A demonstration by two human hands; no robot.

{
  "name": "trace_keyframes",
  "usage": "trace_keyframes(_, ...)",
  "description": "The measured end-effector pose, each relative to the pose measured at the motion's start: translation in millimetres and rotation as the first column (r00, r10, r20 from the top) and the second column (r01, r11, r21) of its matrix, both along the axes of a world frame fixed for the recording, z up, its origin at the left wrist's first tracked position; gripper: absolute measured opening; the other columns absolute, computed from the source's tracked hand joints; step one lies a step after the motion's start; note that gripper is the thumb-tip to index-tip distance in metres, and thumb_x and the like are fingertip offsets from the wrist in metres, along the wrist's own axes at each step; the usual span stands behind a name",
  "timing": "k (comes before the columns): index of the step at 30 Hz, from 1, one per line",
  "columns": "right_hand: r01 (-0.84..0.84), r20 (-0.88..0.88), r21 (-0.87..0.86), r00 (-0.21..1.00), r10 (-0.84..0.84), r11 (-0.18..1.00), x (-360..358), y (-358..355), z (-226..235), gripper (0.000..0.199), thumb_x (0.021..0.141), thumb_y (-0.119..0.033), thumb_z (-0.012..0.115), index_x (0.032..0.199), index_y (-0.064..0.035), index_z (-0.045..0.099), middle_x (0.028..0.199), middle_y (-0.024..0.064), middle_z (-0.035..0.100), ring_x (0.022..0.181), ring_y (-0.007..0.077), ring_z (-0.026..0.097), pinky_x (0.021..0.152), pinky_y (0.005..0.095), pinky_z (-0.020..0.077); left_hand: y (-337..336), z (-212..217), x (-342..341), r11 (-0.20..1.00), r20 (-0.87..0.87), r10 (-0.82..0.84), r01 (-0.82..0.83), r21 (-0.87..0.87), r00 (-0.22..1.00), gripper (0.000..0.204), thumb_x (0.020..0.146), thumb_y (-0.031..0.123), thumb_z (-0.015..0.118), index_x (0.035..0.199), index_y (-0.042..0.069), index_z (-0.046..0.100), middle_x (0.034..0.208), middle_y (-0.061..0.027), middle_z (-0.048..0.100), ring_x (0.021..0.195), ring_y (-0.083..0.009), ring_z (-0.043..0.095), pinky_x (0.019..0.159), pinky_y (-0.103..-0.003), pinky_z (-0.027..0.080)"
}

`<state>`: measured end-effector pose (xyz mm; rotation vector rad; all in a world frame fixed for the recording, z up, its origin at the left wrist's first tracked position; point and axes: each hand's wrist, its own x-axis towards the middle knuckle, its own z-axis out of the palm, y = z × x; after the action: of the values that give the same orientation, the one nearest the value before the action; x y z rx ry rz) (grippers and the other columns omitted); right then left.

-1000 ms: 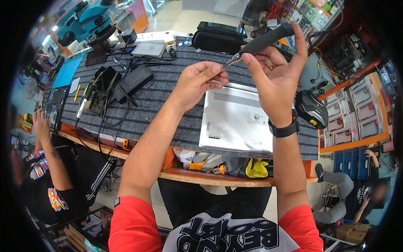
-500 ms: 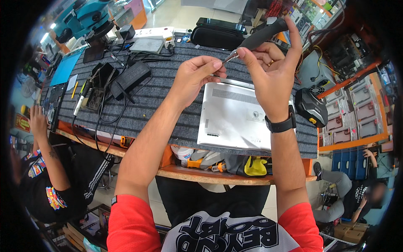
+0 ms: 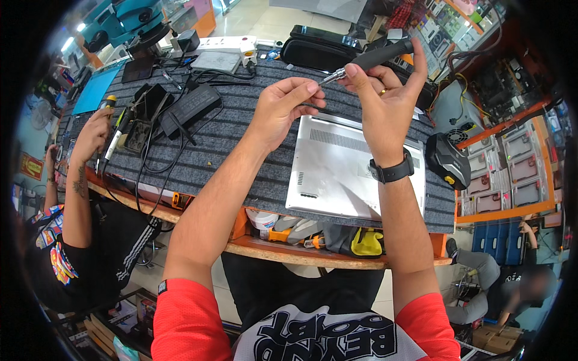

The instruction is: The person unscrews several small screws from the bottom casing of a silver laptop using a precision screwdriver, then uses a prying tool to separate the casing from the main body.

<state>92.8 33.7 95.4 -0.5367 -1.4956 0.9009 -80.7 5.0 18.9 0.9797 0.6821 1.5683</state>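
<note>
My right hand is raised above the bench and grips a screwdriver with a dark grey handle and a metal collar, its tip pointing left. My left hand is pinched at that tip, with thumb and forefinger closed on the thin bit. Below both hands lies a silver laptop, bottom side up, on the grey ribbed bench mat. A black watch is on my right wrist.
A black power adapter with tangled cables lies left of the laptop. A black pouch sits at the back, a small black fan unit to the right. Another person's hand at the left holds a yellow-tipped tool. Tools fill the shelf below.
Both hands stay raised together at the screwdriver tip. At the left, the other person's hand has come up onto the bench edge with a tool.
</note>
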Motion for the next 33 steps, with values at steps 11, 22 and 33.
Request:
trace_keyframes(11,-0.021,0.016,-0.027,1.0,0.022,0.999,4.9,7.8,-6.4,0.096,0.095,0.002,0.073,0.163,-0.01,0.007,0.098,0.0156,0.07,0.086,0.0194,0.076,0.079,0.03,0.0614,3.2,4.2,-5.8,0.997,0.014,-0.006,0.007,-0.072,1.0,0.041,0.103,0.036,0.062,0.121,0.0,0.068,0.11,-0.0111,0.074,0.099,-0.017,0.07,0.082,-0.032,0.056)
trace_keyframes(22,0.022,0.464,0.074,0.884,-0.054,0.997,-3.3,39.4,-43.5,0.093,0.095,-0.004,0.077,0.165,-0.0121,0.017,0.103,0.0163,0.073,0.091,0.0152,0.076,0.083,0.0254,0.0566,24.9,-34.1,-33.0,0.956,-0.794,0.153,-0.293,-0.033,0.588,0.029,0.095,0.016,0.071,0.12,0.0,0.076,0.096,-0.0073,0.077,0.079,-0.0126,0.067,0.073,-0.028,0.055)
trace_keyframes(33,0.01,0.519,0.095,0.853,-0.059,0.995,-10.9,49.0,-58.3,0.093,0.093,-0.006,0.077,0.165,-0.018,0.02,0.105,0.0242,0.073,0.09,0.0253,0.079,0.077,0.0333,0.0626,23.4,-31.2,-33.2,0.977,-0.858,0.031,-0.195,-0.082,0.513,0.033,0.094,0.02,0.075,0.118,-0.003,0.076,0.104,-0.0162,0.079,0.091,-0.021,0.072,0.085,-0.034,0.056)
